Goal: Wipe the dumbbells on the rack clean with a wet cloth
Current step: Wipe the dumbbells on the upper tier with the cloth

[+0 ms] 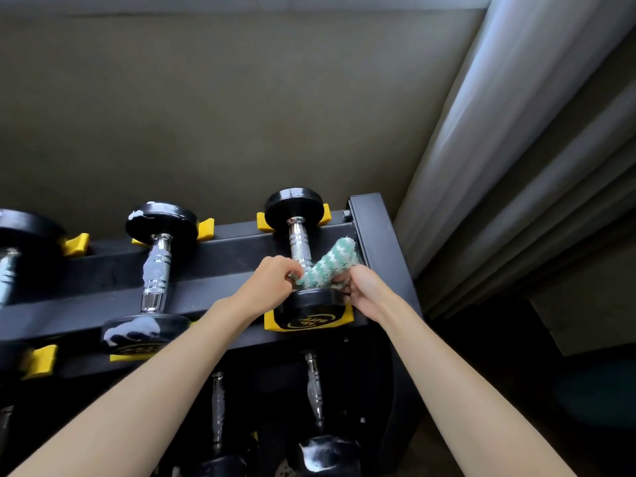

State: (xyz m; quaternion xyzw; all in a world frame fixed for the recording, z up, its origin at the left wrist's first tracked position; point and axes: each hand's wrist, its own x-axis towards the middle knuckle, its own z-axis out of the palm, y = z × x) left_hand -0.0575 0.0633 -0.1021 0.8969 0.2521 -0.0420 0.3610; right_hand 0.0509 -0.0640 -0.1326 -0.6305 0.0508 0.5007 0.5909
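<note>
Dumbbell (294, 205) on rack (372, 228), left hand (272, 281), right hand (364, 293) pinching cloth (327, 270) against handle (298, 247), smeared dumbbell (155, 266) alongside, curtain (516, 132) nearby

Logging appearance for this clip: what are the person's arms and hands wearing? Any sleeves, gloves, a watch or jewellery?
The left hand and the right hand are ungloved. No watch or bracelet shows at either wrist, and no ring on the fingers in view. The forearms are uncovered down to the frame's lower edge, and no sleeve is in view. No markings are visible.
</note>
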